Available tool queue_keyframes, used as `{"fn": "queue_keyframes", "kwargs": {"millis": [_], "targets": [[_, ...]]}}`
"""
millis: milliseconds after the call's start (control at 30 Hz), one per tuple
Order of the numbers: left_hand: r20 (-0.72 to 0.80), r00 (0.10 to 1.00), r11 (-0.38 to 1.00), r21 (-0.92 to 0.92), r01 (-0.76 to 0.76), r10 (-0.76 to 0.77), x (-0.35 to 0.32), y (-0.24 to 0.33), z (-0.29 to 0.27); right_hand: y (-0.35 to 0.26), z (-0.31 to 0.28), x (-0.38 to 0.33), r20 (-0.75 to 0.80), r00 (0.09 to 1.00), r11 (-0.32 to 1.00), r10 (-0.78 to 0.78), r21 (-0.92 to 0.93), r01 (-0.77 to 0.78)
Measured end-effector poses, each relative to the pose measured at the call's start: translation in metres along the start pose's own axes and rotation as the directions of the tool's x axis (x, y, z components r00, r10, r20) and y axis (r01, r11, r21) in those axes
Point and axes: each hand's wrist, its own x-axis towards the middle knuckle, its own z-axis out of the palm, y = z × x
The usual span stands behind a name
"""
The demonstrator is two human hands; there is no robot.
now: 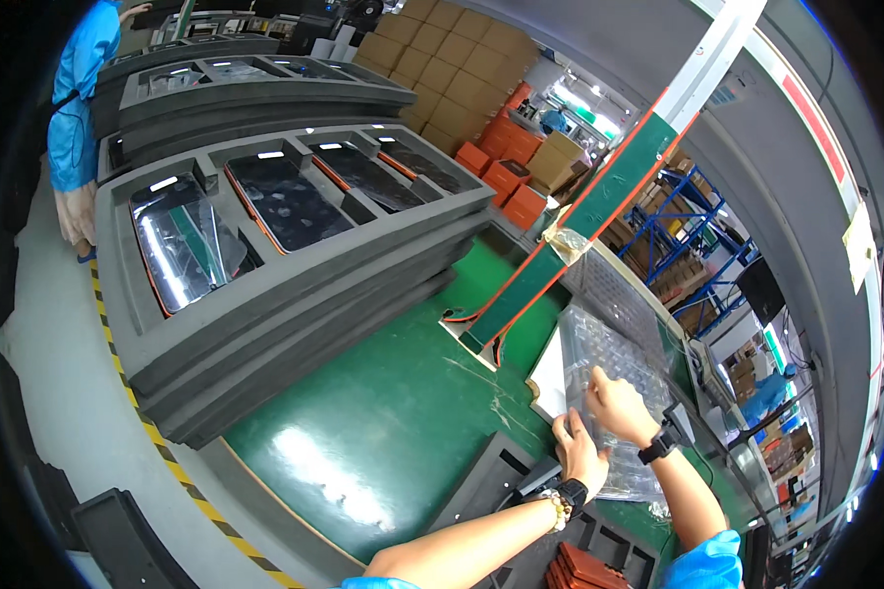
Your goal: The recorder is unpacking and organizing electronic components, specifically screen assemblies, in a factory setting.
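A stack of clear plastic trays (609,346) with moulded pockets lies on the right part of the green bench. My left hand (581,459) is at the near left edge of the stack, its fingers bent but spread apart and nothing visible in them. Just beyond it, my right hand (621,404) is over the trays with its fingers curled together. Whatever those fingers pinch is too small or hidden to make out. A white sheet (550,381) sticks out from the trays' left side. Each wrist wears a dark band; the left also has a beaded bracelet.
Stacked grey foam trays (295,265) holding dark glass panels (290,201) fill the left of the green bench (363,432). A green-and-white post (599,201) rises mid-bench. Reddish-brown parts (589,567) lie in a dark tray below my arms. Another person (77,108) stands far left.
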Motion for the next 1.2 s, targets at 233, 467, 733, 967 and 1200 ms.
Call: {"fn": "queue_keyframes", "kwargs": {"millis": [233,467,733,967,1200], "targets": [[0.021,1.0,1.0,0.006,0.004,-0.004,0.0,0.001,0.002,0.026,0.014,0.035,-0.173,0.982,0.991,0.075,0.124,-0.054],[0.084,0.995,0.998,0.028,0.049,-0.051,0.0,0.002,0.0,0.068,0.036,0.111,-0.282,0.956,0.997,0.079,0.026,-0.075],[0.076,0.997,0.997,0.071,0.024,-0.029,-0.003,-0.003,0.002,0.079,0.052,0.14,-0.224,0.972,0.978,0.07,-0.177,-0.111],[0.066,0.998,0.995,0.094,-0.024,0.018,-0.001,0.001,0.002,0.044,-0.001,0.065,-0.336,0.936,0.995,0.101,0.047,-0.091],[0.1,0.989,0.939,0.316,-0.137,0.11,0.001,0.002,-0.007,0.148,-0.012,-0.123,-0.299,0.805,0.857,0.512,0.237,-0.458]]}}
